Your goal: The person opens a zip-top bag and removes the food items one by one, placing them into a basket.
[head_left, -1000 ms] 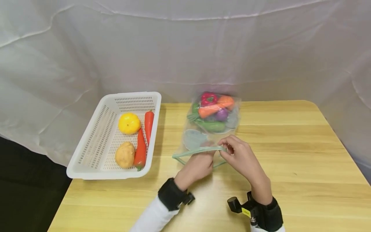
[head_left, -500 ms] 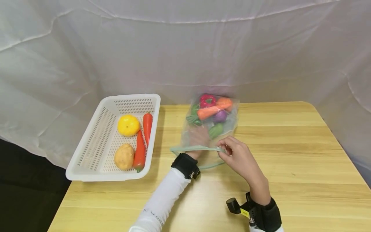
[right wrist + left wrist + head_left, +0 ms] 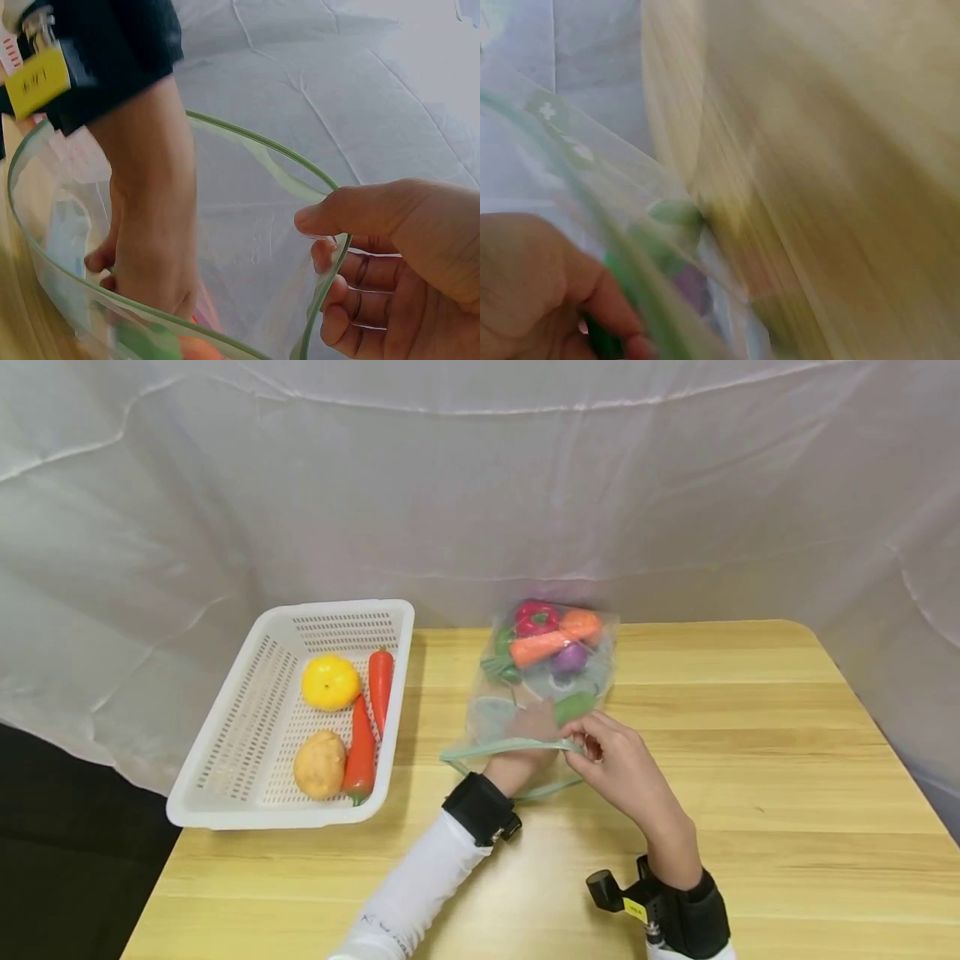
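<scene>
My left hand reaches inside a clear zip bag, its fingers curled round one end of a cucumber. In the right wrist view that left hand points down into the bag, with the green cucumber below its fingers. My right hand pinches the right side of the bag's green rim between thumb and fingers, and the mouth gapes. Farther in the bag lie a red bell pepper, a carrot, a round purple vegetable and some green ones.
A white plastic basket stands on the wooden table to the left. In it are a yellow pumpkin-like vegetable, a potato and two red chili peppers. A pale cloth hangs behind the table.
My left hand has gone through the bag's mouth, reached deeper, then drawn slightly back. The cucumber has shifted towards me and turned with it. My right hand stays at the rim.
</scene>
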{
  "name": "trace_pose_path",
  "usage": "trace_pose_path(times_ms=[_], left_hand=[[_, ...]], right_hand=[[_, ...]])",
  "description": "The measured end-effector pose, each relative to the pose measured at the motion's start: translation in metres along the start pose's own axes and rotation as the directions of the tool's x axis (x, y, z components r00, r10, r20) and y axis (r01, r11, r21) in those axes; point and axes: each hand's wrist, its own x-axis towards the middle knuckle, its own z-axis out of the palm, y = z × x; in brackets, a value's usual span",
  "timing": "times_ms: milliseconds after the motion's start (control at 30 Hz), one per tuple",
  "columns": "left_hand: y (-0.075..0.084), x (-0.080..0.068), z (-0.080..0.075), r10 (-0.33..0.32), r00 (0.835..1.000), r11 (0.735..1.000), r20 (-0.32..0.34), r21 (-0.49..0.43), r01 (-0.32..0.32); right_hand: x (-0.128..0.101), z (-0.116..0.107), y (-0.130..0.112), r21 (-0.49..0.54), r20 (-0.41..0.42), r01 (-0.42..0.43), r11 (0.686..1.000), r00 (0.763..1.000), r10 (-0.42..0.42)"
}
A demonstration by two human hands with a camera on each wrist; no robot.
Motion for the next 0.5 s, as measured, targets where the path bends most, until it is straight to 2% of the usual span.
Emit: trace_pose_path(times_ms=[100, 200, 233, 333, 400, 500], left_hand=[[-0.001, -0.005, -0.002, -0.019, 1.0, 1.0, 0.002, -0.008, 0.019], [-0.002, -0.004, 0.0, -0.057, 0.996, 0.998, 0.072, 0.014, 0.056], [-0.001, -0.003, 0.002, -0.053, 0.996, 0.998, 0.075, 0.024, 0.052], [0.002, 0.002, 0.006, -0.027, 0.999, 1.0, 0.036, 0.008, 0.026], [0.005, 0.004, 0.006, 0.009, 0.999, 0.999, -0.045, 0.044, -0.007], [0.008, 0.005, 0.007, 0.052, 0.984, 0.992, -0.168, 0.122, -0.031]], right_hand=[[0.0, -0.001, 0.001, -0.005, -0.003, 0.001, 1.0, 1.0, -0.001], [0.0, -0.002, 0.002, -0.005, 0.003, -0.002, 1.0, 1.0, 0.002], [0.0, -0.002, 0.002, -0.004, 0.007, -0.004, 1.0, 1.0, 0.004], [0.0, -0.002, 0.002, -0.001, 0.019, -0.01, 1.0, 1.0, 0.01], [0.0, -0.002, 0.001, 0.002, 0.024, -0.011, 1.0, 1.0, 0.011], [0.001, 0.0, 0.0, 0.008, 0.029, -0.018, 1.0, 0.999, 0.017]])
